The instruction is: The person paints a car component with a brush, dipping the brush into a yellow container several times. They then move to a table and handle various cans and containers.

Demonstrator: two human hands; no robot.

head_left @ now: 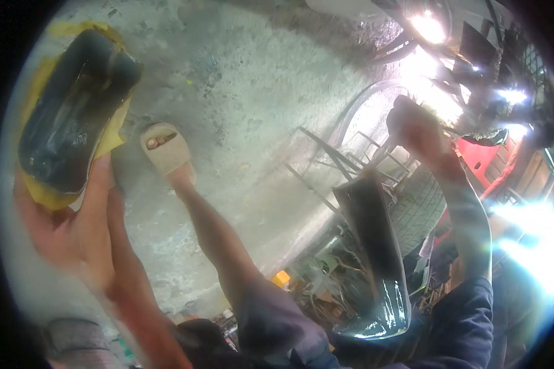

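My left hand (68, 230) is closed around the lower end of a glossy dark curved panel (74, 114), raised at the far left. Yellow sheet material (112, 136) shows around the panel's edges, between it and my fingers. On the other side, my right hand (417, 132) is raised with its fingers curled in. What they grip, if anything, is hidden. Just below that hand a long, glossy black panel (375, 237) stands on a slant, with bright reflections on its lower end. I cannot tell whether my right hand touches it.
A thin metal frame (329, 150) stands beside the black panel, near a tyre (417, 202). Red parts (480, 161) and bright lights crowd the right side. Cluttered items, including a small yellow block (281, 278), lie low in the middle. My sandalled foot (165, 147) rests on the concrete floor (240, 117).
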